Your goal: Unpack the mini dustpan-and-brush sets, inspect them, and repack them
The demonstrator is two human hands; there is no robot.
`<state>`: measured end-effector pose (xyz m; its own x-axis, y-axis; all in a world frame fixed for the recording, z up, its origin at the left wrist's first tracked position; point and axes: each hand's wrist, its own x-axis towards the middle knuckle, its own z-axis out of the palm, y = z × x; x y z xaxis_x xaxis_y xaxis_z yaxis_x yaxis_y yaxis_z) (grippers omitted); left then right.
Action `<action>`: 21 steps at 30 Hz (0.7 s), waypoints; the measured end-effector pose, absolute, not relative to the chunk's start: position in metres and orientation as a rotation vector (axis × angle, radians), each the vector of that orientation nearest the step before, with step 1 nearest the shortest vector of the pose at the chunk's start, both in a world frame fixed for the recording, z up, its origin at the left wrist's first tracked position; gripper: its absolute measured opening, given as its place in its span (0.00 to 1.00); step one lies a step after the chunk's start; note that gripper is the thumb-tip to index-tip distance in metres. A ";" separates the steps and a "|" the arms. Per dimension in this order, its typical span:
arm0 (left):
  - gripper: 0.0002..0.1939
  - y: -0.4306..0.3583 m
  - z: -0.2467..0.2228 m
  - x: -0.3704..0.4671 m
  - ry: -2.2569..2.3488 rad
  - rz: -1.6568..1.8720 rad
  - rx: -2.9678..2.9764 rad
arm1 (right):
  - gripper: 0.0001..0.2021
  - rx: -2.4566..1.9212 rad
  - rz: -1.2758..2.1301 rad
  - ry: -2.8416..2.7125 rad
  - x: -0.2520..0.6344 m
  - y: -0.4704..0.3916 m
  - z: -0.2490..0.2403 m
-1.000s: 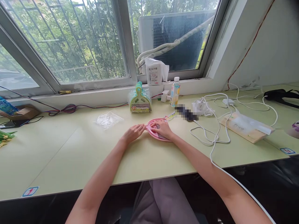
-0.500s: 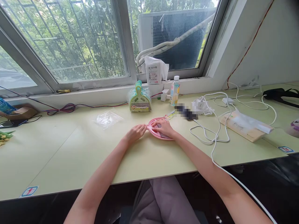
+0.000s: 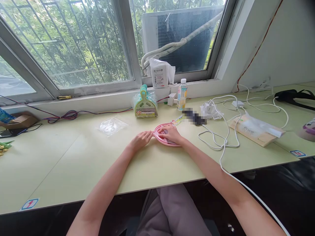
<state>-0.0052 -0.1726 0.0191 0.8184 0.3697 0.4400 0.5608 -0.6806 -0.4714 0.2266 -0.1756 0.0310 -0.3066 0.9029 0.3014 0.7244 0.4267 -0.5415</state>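
A pink brush-and-dustpan set [image 3: 166, 141] lies flat on the pale green table [image 3: 98, 170], its handle pointing left. My left hand [image 3: 142, 140] is closed round the end of the handle. Over the wide part rests my right hand [image 3: 170, 133], its fingers bent and gripping the pink set near the bristles. A colourful label [image 3: 177, 120] shows just behind it. Farther back, a stack of green sets in clear wrap [image 3: 146, 106] stands upright by the sill. Left of them lies a crumpled clear plastic bag [image 3: 112, 126].
A bottle [image 3: 182, 95] and a blurred dark object [image 3: 195, 117] stand or lie behind my right hand. White cables [image 3: 225, 144] loop at the right and cross my right forearm. Beyond them lies a tissue pack [image 3: 256, 129]. A cardboard box [image 3: 22, 120] is at the far left.
The view has shifted slightly, so everything appears a little farther left. Both hands keep their hold on the pink set, with no clear movement.
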 end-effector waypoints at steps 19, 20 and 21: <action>0.14 -0.183 0.023 0.001 -0.668 -0.261 -2.292 | 0.06 -1.385 0.292 -2.253 0.227 -0.180 0.036; 0.14 -0.184 0.023 0.001 -0.669 -0.252 -2.297 | 0.06 -1.378 0.279 -2.259 0.227 -0.180 0.036; 0.14 -0.184 0.024 0.000 -0.671 -0.247 -2.310 | 0.06 -1.373 0.266 -2.261 0.226 -0.180 0.036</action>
